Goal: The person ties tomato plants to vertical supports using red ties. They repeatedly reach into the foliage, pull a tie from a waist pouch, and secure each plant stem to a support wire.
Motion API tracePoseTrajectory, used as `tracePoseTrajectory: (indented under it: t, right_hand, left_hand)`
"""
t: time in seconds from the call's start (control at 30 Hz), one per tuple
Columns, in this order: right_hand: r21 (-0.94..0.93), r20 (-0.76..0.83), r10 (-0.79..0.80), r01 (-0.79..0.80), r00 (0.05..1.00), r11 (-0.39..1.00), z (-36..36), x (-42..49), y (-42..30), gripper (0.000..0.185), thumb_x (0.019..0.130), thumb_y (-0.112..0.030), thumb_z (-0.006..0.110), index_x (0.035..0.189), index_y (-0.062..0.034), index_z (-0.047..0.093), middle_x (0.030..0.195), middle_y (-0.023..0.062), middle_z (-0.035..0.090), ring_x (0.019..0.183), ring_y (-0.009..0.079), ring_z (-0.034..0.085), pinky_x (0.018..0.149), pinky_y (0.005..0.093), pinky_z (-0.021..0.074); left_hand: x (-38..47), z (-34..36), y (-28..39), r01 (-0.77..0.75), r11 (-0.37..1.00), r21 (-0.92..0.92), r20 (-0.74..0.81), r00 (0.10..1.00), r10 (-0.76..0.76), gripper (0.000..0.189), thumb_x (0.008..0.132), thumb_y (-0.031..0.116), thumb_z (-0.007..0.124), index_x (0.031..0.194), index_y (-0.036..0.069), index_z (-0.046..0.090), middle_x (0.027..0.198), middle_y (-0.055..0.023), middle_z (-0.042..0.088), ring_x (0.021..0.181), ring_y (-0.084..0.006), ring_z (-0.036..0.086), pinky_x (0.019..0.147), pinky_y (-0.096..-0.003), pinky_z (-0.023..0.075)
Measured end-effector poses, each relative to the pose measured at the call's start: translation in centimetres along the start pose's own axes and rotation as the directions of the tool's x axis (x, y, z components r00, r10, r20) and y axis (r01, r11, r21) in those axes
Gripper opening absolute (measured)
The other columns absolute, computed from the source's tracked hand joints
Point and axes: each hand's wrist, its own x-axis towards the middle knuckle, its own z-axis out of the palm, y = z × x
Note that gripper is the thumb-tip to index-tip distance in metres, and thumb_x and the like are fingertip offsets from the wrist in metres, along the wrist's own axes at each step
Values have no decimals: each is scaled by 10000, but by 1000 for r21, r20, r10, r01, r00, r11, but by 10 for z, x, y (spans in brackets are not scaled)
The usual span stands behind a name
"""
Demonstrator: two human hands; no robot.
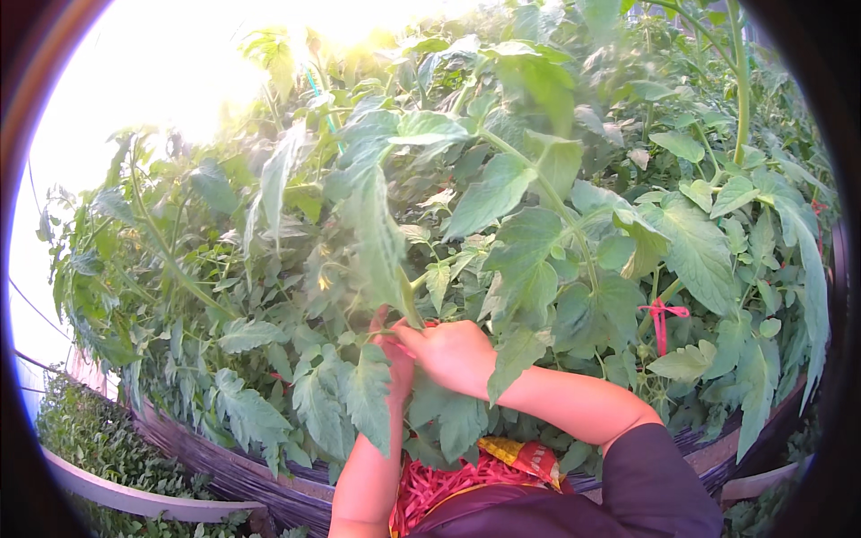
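My right hand (454, 346) has its fingers closed on a thick tomato stem (409, 302) near the picture's middle. My left hand (397, 356) is at the same spot, its fingertips beside the stem and partly behind leaves; a bit of pink-red tie shows between the two hands. Below them, at my waist, an open red and yellow bag (518, 458) holds a heap of pink-red strips (444, 487). To the right, a pink tie (662, 323) is knotted round another stem.
Dense tomato foliage (693, 249) stands in front and on both sides, with yellow flowers (324, 281) left of the middle. A turquoise string (329, 121) runs up at upper left. Dark sheeting (195, 457) and a pale curved edge (148, 501) lie at lower left.
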Motion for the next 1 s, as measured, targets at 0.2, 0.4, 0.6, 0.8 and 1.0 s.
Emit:
tracePoseTrajectory:
  t: [0.2, 0.4, 0.6, 0.8, 1.0]
  right_hand:
    - [-215, -92, -8, -12, 996, 976, 5, 12, -7, 189, 820, -169, 635, 963, -47, 635, 585, 64, 628, 579, 234, 689, 509, 389, 542]
    - [-159, -243, -36, -3, 969, 987, 16, 2, -4, 75, 765, -143, 641, 753, -101, 580, 629, 44, 630, 591, 235, 682, 530, 384, 543]
    - [-58, -328, -27, 9, 944, 998, 22, -15, -2, 96, 770, -138, 639, 848, -87, 614, 643, 37, 608, 594, 227, 669, 529, 374, 533]
    - [-184, -269, 10, -62, 963, 981, 27, -14, -13, 444, 801, -153, 627, 1235, -56, 627, 639, 52, 630, 584, 224, 680, 519, 354, 534]
    - [-73, -104, 254, -262, 962, 962, 26, -5, -23, 360, 885, -167, 610, 1228, -60, 610, 606, 111, 646, 556, 273, 690, 497, 403, 540]
  left_hand:
    - [2, -3, 9, 81, 997, -14, 118, 990, -79, 788, 929, 394, 712, 1531, 80, 313, 1345, -212, 571, 1250, -344, 559, 1081, -485, 448]
    - [-1, -1, 15, 149, 989, -12, 80, 986, -147, 705, 939, 360, 703, 1518, 122, 378, 1359, -191, 579, 1297, -333, 529, 1106, -487, 419]
    - [-8, 0, 19, 152, 988, -14, 65, 986, -151, 647, 929, 287, 704, 1486, 116, 420, 1328, -180, 603, 1262, -312, 557, 1088, -473, 439]
    - [-5, -4, 18, 155, 986, -61, 113, 983, -147, 620, 924, 192, 668, 1485, 100, 420, 1258, -152, 620, 1195, -294, 593, 1051, -447, 470]
    - [-1, -5, 20, 162, 985, 66, 140, 975, -170, 681, 930, 246, 682, 1516, 96, 370, 1234, -141, 604, 1166, -283, 587, 1061, -442, 451]
